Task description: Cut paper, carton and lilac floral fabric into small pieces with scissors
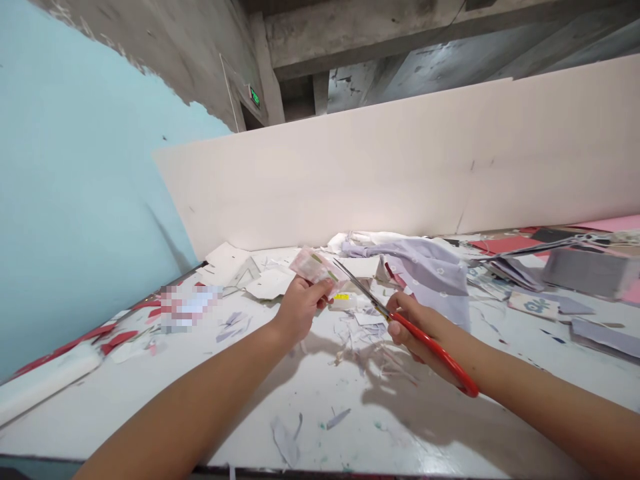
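Note:
My left hand (300, 303) pinches a small pinkish, patterned piece (316, 267), flat like paper or cloth, raised above the table. Red-handled scissors (425, 343) are in my right hand (417, 327), with their blades pointing up and left. The tips of the blades lie close to the right edge of the pink piece; whether they touch it I cannot tell. Below both hands, thin paper scraps (355, 347) are strewn over the white table (240, 413). A lilac cloth with small white flowers (425, 270) lies just behind my right hand.
White crumpled card pieces (233, 263) lie at the back left. Red scraps (117, 341) and a white roll (55, 380) run along the left edge. Grey, red and pink sheets (590, 273) pile up on the right. A pale partition (375, 173) closes off the back.

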`<state>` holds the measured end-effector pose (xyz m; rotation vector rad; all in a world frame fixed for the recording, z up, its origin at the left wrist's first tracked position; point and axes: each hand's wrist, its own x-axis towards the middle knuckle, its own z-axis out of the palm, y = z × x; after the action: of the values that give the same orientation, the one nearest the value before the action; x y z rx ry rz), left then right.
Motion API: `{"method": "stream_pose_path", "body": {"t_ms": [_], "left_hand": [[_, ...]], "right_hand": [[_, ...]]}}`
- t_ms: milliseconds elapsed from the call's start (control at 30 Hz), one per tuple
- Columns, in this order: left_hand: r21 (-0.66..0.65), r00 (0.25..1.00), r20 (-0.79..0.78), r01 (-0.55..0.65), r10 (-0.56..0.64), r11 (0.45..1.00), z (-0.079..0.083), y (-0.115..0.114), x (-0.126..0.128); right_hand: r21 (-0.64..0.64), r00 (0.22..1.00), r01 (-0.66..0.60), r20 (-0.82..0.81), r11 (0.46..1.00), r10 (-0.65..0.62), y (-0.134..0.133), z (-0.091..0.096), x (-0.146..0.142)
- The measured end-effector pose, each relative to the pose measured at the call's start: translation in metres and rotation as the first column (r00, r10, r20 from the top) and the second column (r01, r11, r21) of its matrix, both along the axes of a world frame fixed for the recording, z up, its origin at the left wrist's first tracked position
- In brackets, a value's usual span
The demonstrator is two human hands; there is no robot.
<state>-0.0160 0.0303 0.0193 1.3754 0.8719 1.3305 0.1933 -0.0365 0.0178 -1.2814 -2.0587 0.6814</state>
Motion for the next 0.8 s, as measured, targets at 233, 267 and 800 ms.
{"method": "stream_pose_path", "body": {"t_ms": [233,267,800], "left_hand": [[0.011,1.0,0.007,0.008,-0.008,1.0,-0.0004,-0.0001,-0.0008],[0.012,1.0,0.007,0.006,-0.006,1.0,-0.0008,0.0002,-0.0008],[0.029,0.999,0.0,0.045,-0.045,0.999,-0.0051,0.0023,-0.0005]], "right_hand": [[-0.034,1.0,-0.015,0.024,0.999,0.016,0.0005,0.002,0.0021],[-0.039,0.999,-0.018,0.028,0.999,0.019,0.0004,0.0024,0.0021],[-0.063,0.997,-0.008,0.078,0.998,0.013,0.0012,0.0044,0.0008]]}}
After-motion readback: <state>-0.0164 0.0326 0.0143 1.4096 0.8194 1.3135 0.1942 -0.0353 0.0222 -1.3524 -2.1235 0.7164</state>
